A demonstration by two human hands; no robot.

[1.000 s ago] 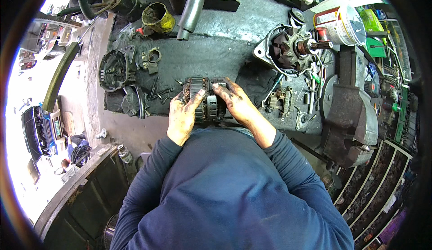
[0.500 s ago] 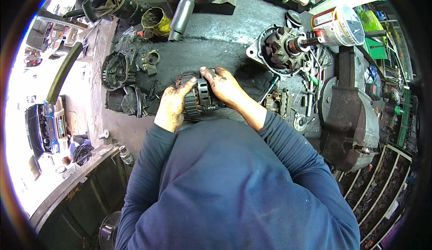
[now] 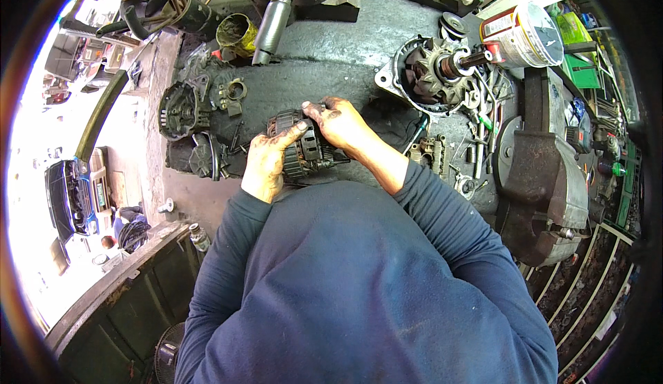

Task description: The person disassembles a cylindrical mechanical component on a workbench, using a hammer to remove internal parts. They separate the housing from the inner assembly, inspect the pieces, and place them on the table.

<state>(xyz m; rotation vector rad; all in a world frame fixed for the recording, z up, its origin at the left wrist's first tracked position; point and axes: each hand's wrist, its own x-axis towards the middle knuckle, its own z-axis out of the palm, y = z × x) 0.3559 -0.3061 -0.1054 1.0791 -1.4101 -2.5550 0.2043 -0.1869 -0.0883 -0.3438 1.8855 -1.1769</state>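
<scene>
On the grimy bench, both of my hands grip a dark cylindrical alternator part with a ribbed, laminated body. My left hand is on its left side, thumb stretched over the top. My right hand curls over the upper right side, fingers darkened with grease. The part's underside is hidden. Left of it lie a round metal housing, a small bracket and some bolts. To the right, a larger housing holds a finned rotor with its shaft sticking out, near scattered tools.
A yellow can, a long steel cylinder and a holder of rods stand along the back. A white bucket sits back right, above a heavy bench vise. A car shows beyond the bench's left side.
Both hands and the cylindrical part moved up and leftward, mostly in the first half-second, and the part tilted. My right thumb shifted left along its top. Both hands keep their grip.
</scene>
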